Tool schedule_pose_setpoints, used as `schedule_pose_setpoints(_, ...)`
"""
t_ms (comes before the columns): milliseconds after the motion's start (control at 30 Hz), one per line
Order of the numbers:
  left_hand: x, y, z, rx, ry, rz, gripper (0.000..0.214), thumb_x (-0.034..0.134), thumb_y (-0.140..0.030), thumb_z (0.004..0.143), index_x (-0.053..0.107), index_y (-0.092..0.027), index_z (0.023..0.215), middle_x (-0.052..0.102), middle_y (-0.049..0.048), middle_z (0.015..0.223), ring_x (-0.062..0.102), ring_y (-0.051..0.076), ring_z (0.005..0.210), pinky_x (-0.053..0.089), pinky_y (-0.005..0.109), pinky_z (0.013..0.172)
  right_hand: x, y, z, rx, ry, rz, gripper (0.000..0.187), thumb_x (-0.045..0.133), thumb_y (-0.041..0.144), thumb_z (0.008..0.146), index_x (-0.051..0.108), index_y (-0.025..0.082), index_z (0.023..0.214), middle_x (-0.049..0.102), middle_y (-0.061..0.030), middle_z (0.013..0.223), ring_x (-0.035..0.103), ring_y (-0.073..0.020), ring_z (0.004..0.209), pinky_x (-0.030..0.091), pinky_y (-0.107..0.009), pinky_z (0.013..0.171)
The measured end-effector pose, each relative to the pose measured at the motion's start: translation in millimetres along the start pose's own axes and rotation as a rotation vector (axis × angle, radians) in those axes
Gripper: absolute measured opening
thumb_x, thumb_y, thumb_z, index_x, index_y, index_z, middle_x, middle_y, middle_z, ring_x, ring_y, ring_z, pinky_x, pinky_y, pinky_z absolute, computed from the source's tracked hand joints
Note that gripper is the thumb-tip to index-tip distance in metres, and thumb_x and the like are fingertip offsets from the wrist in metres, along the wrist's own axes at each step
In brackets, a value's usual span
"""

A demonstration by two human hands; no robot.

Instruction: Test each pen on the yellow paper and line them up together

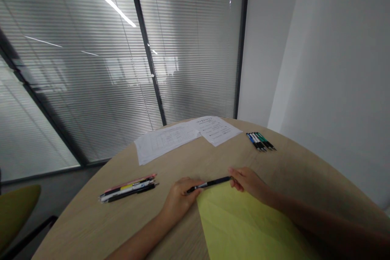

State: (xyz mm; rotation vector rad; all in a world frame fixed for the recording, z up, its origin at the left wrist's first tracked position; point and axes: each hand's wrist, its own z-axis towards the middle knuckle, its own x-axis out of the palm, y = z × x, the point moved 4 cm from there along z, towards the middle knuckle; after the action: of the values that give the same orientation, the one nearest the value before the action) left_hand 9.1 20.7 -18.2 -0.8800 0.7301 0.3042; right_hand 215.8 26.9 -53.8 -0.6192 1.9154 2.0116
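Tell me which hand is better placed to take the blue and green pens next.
Right, probably. The right hand sits closer to those pens, which lie ahead of it; the left hand is farther away. Both hands are on the black pen, so neither is free yet.

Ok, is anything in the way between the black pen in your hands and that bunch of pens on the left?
Only your left hand, which holds the black pen at the end nearest the bunch of pens. Past that hand, just the wooden tabletop lies between them.
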Motion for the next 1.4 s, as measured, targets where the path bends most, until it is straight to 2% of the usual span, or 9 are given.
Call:
schedule_pose_setpoints(100, -1.2, 2.3, 2.0, -0.091, 0.015, -0.031, 0.020, 0.054, -0.027, 0.071, 0.069, -0.020, 0.083, 0.068, 0.0031, 0.072, 0.059, 0.016, 0.064, 0.044, 0.023, 0.062, -5.3, 2.5, 3.0, -0.137, 0.026, 0.006, 0.049, 0.026, 0.047, 0.082, 0.061, 0.015, 0.069, 0.053, -0.0014, 0.053, 0.049, -0.0102, 0.050, 0.038, -0.022, 0.051)
schedule_pose_setpoints(233, -2.3, 5.8, 3.8, -0.203, 0.026, -0.117, 0.022, 0.054, -0.027, 0.070, 0.070, -0.020, 0.083, 0.069, 0.0021, 0.077, 0.060, 0.017, 0.069, 0.045, 0.023, 0.063, -10.5, 11.5, 4.4, -0.270, 0.047, 0.007, 0.031, 0.052, 0.035, 0.072, 0.055, 0.019, 0.098, 0.059, -0.0018, 0.073, 0.054, -0.0125, 0.066, 0.041, -0.023, 0.059)
schedule_pose_setpoints(400, 0.8, 9.6, 3.9, -0.303, 0.062, -0.233, 0.023, 0.055, -0.028, 0.067, 0.070, -0.018, 0.082, 0.069, 0.0020, 0.080, 0.061, 0.019, 0.074, 0.046, 0.023, 0.067, -9.1, 13.9, 2.7, -0.226, 0.087, -0.026, 0.010, 0.050, 0.026, 0.072, 0.052, 0.018, 0.076, 0.055, 0.0011, 0.062, 0.049, -0.0103, 0.055, 0.036, -0.021, 0.052)
schedule_pose_setpoints(600, 4.2, 7.7, 2.8, -0.275, 0.071, -0.255, 0.023, 0.056, -0.029, 0.067, 0.070, -0.018, 0.081, 0.069, 0.0020, 0.080, 0.061, 0.019, 0.073, 0.046, 0.024, 0.067, -6.2, 13.0, -2.6, -0.280, 0.027, -0.206, 0.031, 0.036, 0.030, 0.082, 0.042, 0.018, 0.054, 0.047, 0.0025, 0.049, 0.043, -0.0090, 0.047, 0.033, -0.022, 0.052)
schedule_pose_setpoints(767, 8.0, 8.2, 2.5, -0.305, 0.074, -0.309, 0.024, 0.056, -0.029, 0.067, 0.070, -0.018, 0.082, 0.069, 0.0023, 0.081, 0.061, 0.019, 0.075, 0.046, 0.025, 0.068, -7.5, 11.2, -2.7, -0.253, 0.016, -0.228, 0.038, 0.030, 0.033, 0.085, 0.047, 0.018, 0.055, 0.046, 0.0021, 0.046, 0.045, -0.0097, 0.048, 0.035, -0.022, 0.053)
schedule_pose_setpoints(967, 8.6, 13.1, 3.3, -0.393, 0.085, -0.388, 0.026, 0.058, -0.032, 0.065, 0.069, -0.016, 0.083, 0.069, 0.0034, 0.081, 0.060, 0.020, 0.074, 0.045, 0.026, 0.067, -13.7, 14.4, -2.1, -0.363, 0.044, -0.192, 0.020, 0.045, 0.030, 0.079, 0.052, 0.019, 0.094, 0.060, -0.0036, 0.084, 0.054, -0.0132, 0.071, 0.039, -0.023, 0.061)
schedule_pose_setpoints(1100, 8.6, 11.8, 2.3, -0.373, 0.116, -0.359, 0.026, 0.057, -0.033, 0.067, 0.069, -0.016, 0.083, 0.069, 0.0033, 0.078, 0.060, 0.019, 0.072, 0.045, 0.025, 0.064, -12.4, 16.1, -3.6, -0.333, 0.016, -0.276, 0.012, 0.045, 0.028, 0.078, 0.053, 0.019, 0.076, 0.059, -0.0020, 0.074, 0.052, -0.0127, 0.066, 0.037, -0.023, 0.059)
schedule_pose_setpoints(1267, 5.6, -3.2, 0.7, -0.203, 0.102, -0.199, 0.022, 0.055, -0.027, 0.069, 0.070, -0.019, 0.082, 0.069, 0.0024, 0.078, 0.060, 0.017, 0.071, 0.045, 0.023, 0.067, -6.8, 10.5, -5.0, -0.254, 0.006, -0.306, 0.035, 0.031, 0.034, 0.084, 0.044, 0.018, 0.056, 0.047, 0.0019, 0.051, 0.044, -0.0098, 0.050, 0.032, -0.023, 0.052)
schedule_pose_setpoints(1400, 3.5, -3.4, 0.8, -0.214, 0.060, -0.156, 0.021, 0.054, -0.025, 0.068, 0.070, -0.020, 0.082, 0.069, 0.0018, 0.078, 0.060, 0.018, 0.071, 0.045, 0.024, 0.067, -7.7, 5.8, -3.1, -0.239, 0.022, -0.256, 0.042, 0.026, 0.037, 0.086, 0.048, 0.017, 0.056, 0.048, 0.0011, 0.050, 0.045, -0.0101, 0.049, 0.034, -0.023, 0.054)
